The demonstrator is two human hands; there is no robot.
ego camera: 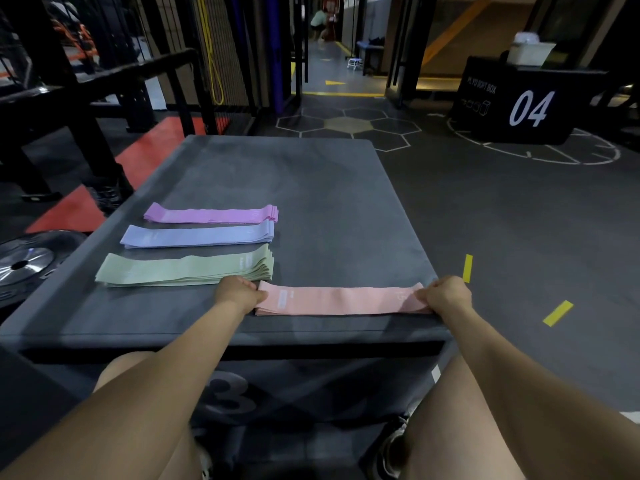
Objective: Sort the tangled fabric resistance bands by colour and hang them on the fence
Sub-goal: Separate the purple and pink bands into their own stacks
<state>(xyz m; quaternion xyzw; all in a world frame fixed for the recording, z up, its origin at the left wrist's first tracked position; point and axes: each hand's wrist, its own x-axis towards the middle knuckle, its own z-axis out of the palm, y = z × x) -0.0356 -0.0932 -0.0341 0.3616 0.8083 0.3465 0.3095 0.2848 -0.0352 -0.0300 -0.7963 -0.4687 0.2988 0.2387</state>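
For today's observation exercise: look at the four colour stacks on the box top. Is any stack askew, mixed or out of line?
No stack looks mixed. The pink stack sits out of line, to the right of the purple, blue and green stacks, gripped at its ends by the left hand and right hand. The green stack's right end is fanned.

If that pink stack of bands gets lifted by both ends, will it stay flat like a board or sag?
Probably sag: the pink stack looks like thin fabric lying flat on the box top. It likely weighs little, as the left hand and right hand only pinch its ends. The layers may slide apart; the green stack already fans at one end.
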